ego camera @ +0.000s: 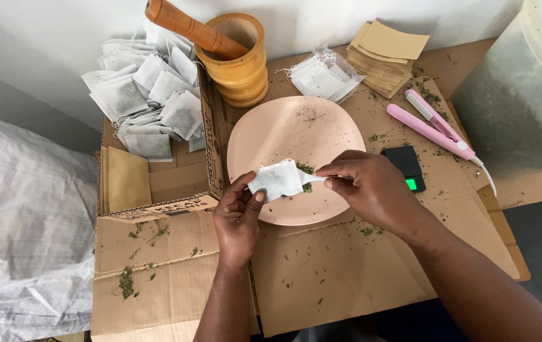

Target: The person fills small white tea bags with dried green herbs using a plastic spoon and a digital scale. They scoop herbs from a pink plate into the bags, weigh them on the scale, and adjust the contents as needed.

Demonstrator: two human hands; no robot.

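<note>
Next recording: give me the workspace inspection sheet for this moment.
Surface: flattened cardboard, strewn with green leaf bits.
Job's things: white tea bag held over pink plate; a white spoon handle enters it.
Clutter: filled bags in cardboard box, wooden mortar and pestle, empty bags, brown envelopes, pocket scale, pink sealing iron.
Hands: left hand pinches bag; right hand grips handle.
Cables: white cord from iron.
Surroundings: white sack, plastic tub.
</note>
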